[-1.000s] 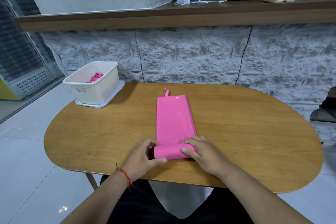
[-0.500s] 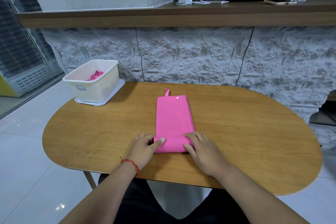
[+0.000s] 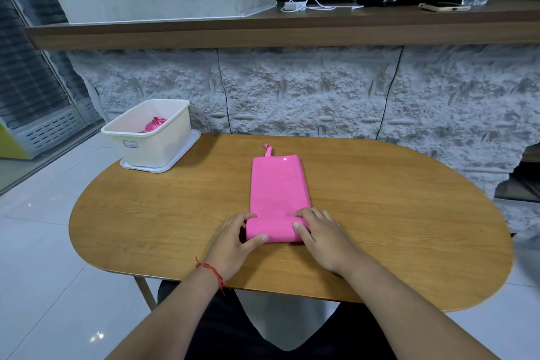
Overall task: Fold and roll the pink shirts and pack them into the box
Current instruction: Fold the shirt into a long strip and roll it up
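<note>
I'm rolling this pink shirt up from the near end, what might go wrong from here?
The left hand and right hand grip only the ends of the roll, so its middle may go slack and the pink shirt could roll crooked. The loop at its far end may stick out of the finished roll. The box sits far left on the table, so a loose roll might unwind on the way there.

Pink shirt (image 3: 277,184), cream box (image 3: 155,137), brown woodgrain table (image 3: 409,213), red wrist string (image 3: 209,267)
</note>
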### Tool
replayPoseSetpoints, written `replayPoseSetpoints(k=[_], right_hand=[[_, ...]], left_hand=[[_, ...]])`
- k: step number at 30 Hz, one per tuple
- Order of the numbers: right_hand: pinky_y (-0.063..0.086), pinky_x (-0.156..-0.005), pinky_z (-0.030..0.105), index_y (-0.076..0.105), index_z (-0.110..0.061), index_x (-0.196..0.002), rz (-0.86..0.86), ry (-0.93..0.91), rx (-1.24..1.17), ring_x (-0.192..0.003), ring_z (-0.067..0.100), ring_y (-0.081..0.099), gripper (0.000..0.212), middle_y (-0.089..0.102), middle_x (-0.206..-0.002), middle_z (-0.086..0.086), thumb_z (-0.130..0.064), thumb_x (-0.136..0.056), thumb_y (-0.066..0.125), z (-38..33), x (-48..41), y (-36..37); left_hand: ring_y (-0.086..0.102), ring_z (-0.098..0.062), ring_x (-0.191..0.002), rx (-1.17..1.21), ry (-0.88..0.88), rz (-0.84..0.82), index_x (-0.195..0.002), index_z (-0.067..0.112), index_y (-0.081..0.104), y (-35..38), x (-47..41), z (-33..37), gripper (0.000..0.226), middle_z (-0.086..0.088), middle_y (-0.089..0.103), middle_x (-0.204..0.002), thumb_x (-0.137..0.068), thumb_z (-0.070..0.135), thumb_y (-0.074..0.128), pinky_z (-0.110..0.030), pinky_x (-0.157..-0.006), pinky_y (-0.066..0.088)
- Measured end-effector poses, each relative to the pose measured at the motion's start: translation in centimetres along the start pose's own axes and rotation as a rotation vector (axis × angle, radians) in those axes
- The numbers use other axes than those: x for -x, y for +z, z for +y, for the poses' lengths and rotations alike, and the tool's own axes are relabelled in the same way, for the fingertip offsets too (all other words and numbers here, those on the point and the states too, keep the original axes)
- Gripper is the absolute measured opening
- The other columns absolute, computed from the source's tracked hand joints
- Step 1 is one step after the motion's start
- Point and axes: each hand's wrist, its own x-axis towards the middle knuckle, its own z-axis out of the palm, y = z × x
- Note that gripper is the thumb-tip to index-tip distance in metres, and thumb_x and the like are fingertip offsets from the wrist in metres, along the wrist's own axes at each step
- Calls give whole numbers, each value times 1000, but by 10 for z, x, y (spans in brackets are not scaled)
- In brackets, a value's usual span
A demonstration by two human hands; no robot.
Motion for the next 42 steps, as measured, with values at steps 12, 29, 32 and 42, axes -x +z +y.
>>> replayPoseSetpoints(k=[12, 29, 32, 42], right_hand=[[44, -89, 38, 54, -40, -125, 110, 14, 192, -111, 14, 47, 45, 56, -117, -14, -62, -105, 20, -8, 42, 5], [47, -91, 42, 63, -20, -112, 86, 254, 106, -112, 25, 53, 33, 61, -113, 3, -40, -105, 38, -14, -22, -9], [46, -90, 42, 64, -17, -110, 109, 220, 101, -109, 26, 52, 32, 60, -110, 4, -38, -108, 40, -12, -23, -5], [43, -97, 29, 61, -21, -128, 234, -25, -163, -113, 9, 50, 50, 53, -122, -10, -62, -99, 53, 1, 4, 18]], left_hand=[[44, -1, -123, -153, 162, 25, -119, 49, 58, 6, 23, -12, 47, 33, 51, -118, -87, 83, 55, -24, -97, 40], [49, 5, -118, 24, 77, -1, -121, 44, 56, 9, -7, 7, 34, 27, 54, -118, -98, 67, 44, -28, -96, 44], [42, 0, -130, -51, 60, -66, -134, 50, 47, 11, -7, 2, 44, 24, 46, -135, -96, 72, 43, -30, -107, 38], [41, -2, -125, -94, 17, 3, -132, 33, 55, 17, -21, 5, 62, 21, 52, -127, -96, 78, 30, -30, -110, 36]])
